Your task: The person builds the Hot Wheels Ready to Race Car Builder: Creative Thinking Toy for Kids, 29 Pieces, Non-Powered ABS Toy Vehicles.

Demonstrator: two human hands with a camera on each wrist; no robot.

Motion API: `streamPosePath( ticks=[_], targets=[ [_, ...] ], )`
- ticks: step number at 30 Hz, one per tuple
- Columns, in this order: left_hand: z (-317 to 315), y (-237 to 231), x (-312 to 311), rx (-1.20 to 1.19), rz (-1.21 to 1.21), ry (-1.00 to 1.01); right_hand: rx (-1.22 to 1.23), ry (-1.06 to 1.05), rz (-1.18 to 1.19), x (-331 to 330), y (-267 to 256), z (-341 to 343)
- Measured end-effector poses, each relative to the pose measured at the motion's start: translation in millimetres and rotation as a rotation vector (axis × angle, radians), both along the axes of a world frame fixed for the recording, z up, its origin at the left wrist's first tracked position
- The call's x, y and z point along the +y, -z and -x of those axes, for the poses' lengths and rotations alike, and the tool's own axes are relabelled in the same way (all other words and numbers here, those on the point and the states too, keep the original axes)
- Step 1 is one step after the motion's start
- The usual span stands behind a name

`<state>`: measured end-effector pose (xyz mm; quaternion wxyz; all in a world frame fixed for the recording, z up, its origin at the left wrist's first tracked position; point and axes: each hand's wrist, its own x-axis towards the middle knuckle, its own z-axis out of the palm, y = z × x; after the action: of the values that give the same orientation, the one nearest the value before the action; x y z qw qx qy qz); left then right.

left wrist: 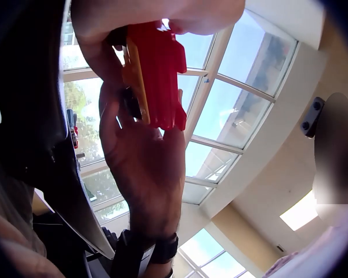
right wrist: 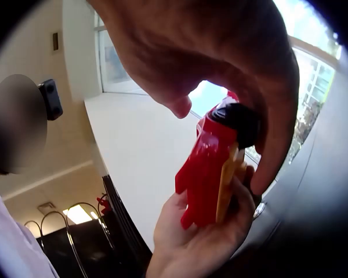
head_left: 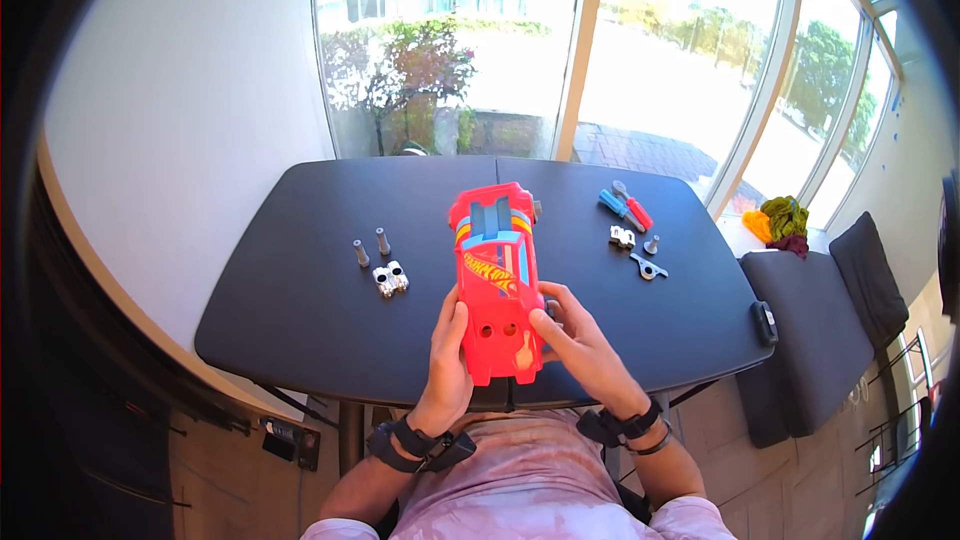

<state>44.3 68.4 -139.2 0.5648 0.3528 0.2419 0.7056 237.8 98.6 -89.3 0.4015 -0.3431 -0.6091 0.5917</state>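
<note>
A red toy vehicle point(head_left: 490, 285) with a yellow and orange logo and two round holes near its lower end is held above the table in the head view. The left hand point(head_left: 448, 365) grips its lower left side, thumb on top. On the lower right side, the right hand point(head_left: 590, 355) holds it with thumb and fingers. In the left wrist view the red toy point(left wrist: 158, 75) spans between both hands. The right wrist view shows the toy point(right wrist: 206, 168) with a black wheel point(right wrist: 236, 120) and a yellow-orange underside piece point(right wrist: 226, 185).
On the black table point(head_left: 300, 330), a silver part point(head_left: 391, 279) and two grey pegs lie left. At right are a blue tool point(head_left: 614, 203), a red-handled tool point(head_left: 638, 214), another silver part point(head_left: 621, 237), a grey peg and a grey-white piece point(head_left: 649, 267). A dark case point(head_left: 764, 323) sits at the right edge.
</note>
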Motion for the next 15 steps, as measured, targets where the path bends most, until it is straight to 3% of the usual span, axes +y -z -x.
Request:
streamPosePath(
  ticks=[2, 5, 11, 15],
  targets=[
    [-0.7, -4.6, -2.1, 0.053, 0.01, 0.025, 0.138, 0.013, 0.092, -7.8, 1.6, 1.8],
    [13.2, -7.2, 4.4, 0.399, -0.036, -0.072, 0.408, 0.01, 0.192, -2.8, 13.2, -0.1],
    [83.0, -64.1, 5.1, 1.256, -0.012, -0.611, 0.504, 0.043, 0.272, 1.3, 28.7, -2.9],
    [143.5, -41.8, 39.7, 1.737, 0.074, -0.708, 0.538, 0.028, 0.279, 1.7, 33.1, 1.4]
  ],
)
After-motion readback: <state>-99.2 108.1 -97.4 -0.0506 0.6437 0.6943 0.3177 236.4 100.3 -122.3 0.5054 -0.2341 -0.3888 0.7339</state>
